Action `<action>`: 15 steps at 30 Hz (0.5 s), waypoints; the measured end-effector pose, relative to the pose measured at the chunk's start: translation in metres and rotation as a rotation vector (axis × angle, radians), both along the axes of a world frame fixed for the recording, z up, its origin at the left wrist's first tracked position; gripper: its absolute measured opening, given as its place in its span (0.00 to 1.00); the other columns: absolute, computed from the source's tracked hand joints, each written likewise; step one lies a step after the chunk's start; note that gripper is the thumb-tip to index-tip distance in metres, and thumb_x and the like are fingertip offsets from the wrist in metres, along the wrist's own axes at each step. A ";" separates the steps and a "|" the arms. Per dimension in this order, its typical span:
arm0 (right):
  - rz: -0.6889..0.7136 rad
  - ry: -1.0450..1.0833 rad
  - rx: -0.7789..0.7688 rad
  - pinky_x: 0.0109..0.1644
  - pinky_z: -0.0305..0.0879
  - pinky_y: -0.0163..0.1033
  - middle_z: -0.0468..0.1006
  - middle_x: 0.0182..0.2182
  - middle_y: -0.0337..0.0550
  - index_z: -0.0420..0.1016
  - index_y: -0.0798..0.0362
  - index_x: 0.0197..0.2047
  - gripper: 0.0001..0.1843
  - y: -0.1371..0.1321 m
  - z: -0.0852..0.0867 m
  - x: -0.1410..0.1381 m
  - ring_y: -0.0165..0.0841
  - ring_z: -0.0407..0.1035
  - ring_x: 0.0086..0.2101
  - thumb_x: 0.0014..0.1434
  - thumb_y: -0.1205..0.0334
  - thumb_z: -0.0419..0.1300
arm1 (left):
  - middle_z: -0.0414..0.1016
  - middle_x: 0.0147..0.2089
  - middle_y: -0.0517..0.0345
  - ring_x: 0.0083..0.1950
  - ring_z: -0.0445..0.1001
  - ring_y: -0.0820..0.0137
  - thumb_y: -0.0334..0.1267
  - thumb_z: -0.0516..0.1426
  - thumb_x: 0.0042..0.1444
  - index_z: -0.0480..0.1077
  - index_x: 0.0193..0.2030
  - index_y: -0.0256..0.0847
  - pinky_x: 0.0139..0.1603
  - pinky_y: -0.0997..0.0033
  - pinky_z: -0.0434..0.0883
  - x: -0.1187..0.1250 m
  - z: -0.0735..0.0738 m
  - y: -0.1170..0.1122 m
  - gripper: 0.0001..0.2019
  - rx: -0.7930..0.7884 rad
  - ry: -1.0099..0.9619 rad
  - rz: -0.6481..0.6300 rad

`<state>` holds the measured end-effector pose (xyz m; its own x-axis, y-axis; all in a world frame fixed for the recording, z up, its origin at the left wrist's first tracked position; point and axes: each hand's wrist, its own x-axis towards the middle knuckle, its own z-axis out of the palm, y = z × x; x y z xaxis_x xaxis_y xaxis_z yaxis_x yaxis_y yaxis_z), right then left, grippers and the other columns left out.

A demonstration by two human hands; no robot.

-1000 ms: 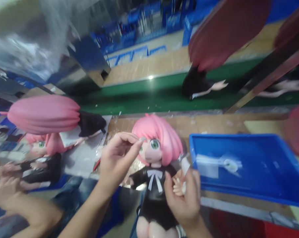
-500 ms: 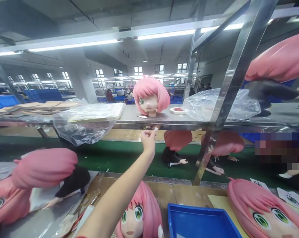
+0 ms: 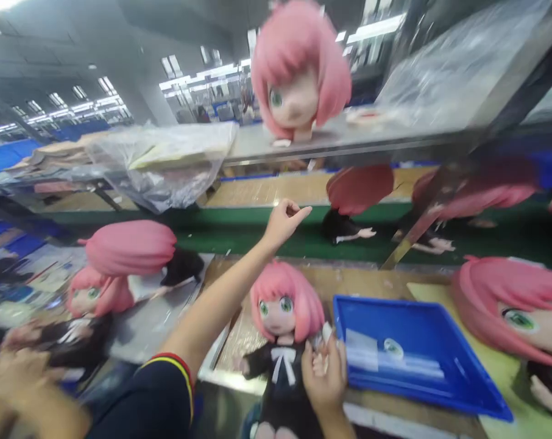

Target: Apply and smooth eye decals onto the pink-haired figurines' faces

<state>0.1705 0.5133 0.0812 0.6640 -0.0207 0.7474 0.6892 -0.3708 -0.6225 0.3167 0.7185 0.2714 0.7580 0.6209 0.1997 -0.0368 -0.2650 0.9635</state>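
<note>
A pink-haired figure (image 3: 287, 311) in a black dress with a white bow stands upright in front of me. My right hand (image 3: 326, 375) is closed around its forearm, with the small figure hand showing between my fingers. A small white piece (image 3: 327, 331) sticks up at these fingertips; its kind is unclear. My left hand (image 3: 285, 222) is raised beyond the figure's head, below the shelf edge. Its fingers are loosely curled, the thumb stretched out, and nothing shows in them. A white scrap (image 3: 311, 164) hangs at the shelf's underside.
A blue tray (image 3: 395, 378) with an eye-patterned oval piece lies at right, beside another pink-haired figure (image 3: 509, 305). On the metal shelf (image 3: 253, 149) stand a pink-haired head (image 3: 298, 73) and plastic bags. Behind runs a green belt (image 3: 258, 241) with figures. A co-worker's blurred hands (image 3: 24, 384) are at left.
My view has tilted down. My left hand has drawn away from the shelf edge, and the white scrap that was at its fingertips stays there. My right hand and the figure's body have come into view.
</note>
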 end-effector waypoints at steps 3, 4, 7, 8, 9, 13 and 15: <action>0.059 0.012 -0.011 0.29 0.72 0.33 0.72 0.37 0.41 0.64 0.56 0.62 0.24 -0.007 -0.006 0.001 0.28 0.69 0.30 0.66 0.63 0.63 | 0.74 0.34 0.60 0.38 0.73 0.70 0.45 0.71 0.52 0.73 0.31 0.38 0.47 0.68 0.70 -0.107 -0.043 0.013 0.15 0.078 0.155 -0.049; 0.079 0.008 -0.022 0.29 0.72 0.34 0.71 0.34 0.39 0.64 0.57 0.62 0.25 -0.009 -0.007 0.003 0.29 0.69 0.30 0.64 0.64 0.64 | 0.75 0.34 0.59 0.39 0.73 0.69 0.46 0.71 0.51 0.74 0.31 0.39 0.47 0.68 0.70 -0.139 -0.060 0.015 0.15 0.078 0.200 -0.051; 0.121 -0.010 -0.073 0.28 0.69 0.36 0.68 0.29 0.38 0.64 0.58 0.62 0.29 -0.017 -0.003 0.009 0.32 0.67 0.29 0.59 0.70 0.66 | 0.79 0.38 0.54 0.41 0.75 0.65 0.54 0.69 0.52 0.76 0.37 0.39 0.48 0.64 0.71 -0.207 -0.115 0.015 0.19 0.012 0.296 -0.091; 0.136 -0.005 -0.103 0.28 0.68 0.36 0.67 0.28 0.37 0.64 0.58 0.62 0.30 -0.019 0.000 0.010 0.32 0.65 0.28 0.58 0.71 0.66 | 0.80 0.39 0.53 0.42 0.76 0.63 0.56 0.67 0.54 0.77 0.37 0.39 0.48 0.63 0.71 -0.220 -0.134 0.014 0.20 -0.025 0.312 -0.120; 0.152 0.010 -0.139 0.28 0.67 0.37 0.66 0.26 0.36 0.64 0.58 0.62 0.31 -0.021 0.003 0.011 0.32 0.64 0.28 0.58 0.71 0.66 | 0.80 0.39 0.52 0.42 0.77 0.62 0.58 0.65 0.56 0.77 0.37 0.38 0.49 0.61 0.72 -0.228 -0.151 0.013 0.21 -0.064 0.322 -0.152; 0.198 0.138 -0.264 0.28 0.66 0.38 0.62 0.25 0.35 0.62 0.59 0.64 0.29 -0.027 0.013 0.012 0.33 0.62 0.28 0.61 0.68 0.63 | 0.82 0.37 0.50 0.42 0.78 0.61 0.60 0.60 0.60 0.76 0.29 0.40 0.50 0.59 0.73 -0.244 -0.195 0.006 0.24 -0.210 0.321 -0.231; 0.215 0.231 -0.281 0.27 0.67 0.39 0.61 0.26 0.36 0.62 0.58 0.64 0.28 -0.029 0.016 0.014 0.34 0.63 0.28 0.63 0.64 0.62 | 0.82 0.33 0.51 0.37 0.78 0.62 0.58 0.59 0.62 0.73 0.24 0.41 0.47 0.60 0.75 -0.252 -0.203 -0.003 0.24 -0.290 0.333 -0.262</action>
<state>0.1847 0.4844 0.0977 0.7819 0.3200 0.5350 0.6234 -0.4114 -0.6649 0.0644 0.7155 0.0684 0.8889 0.3954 -0.2314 0.2554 -0.0083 0.9668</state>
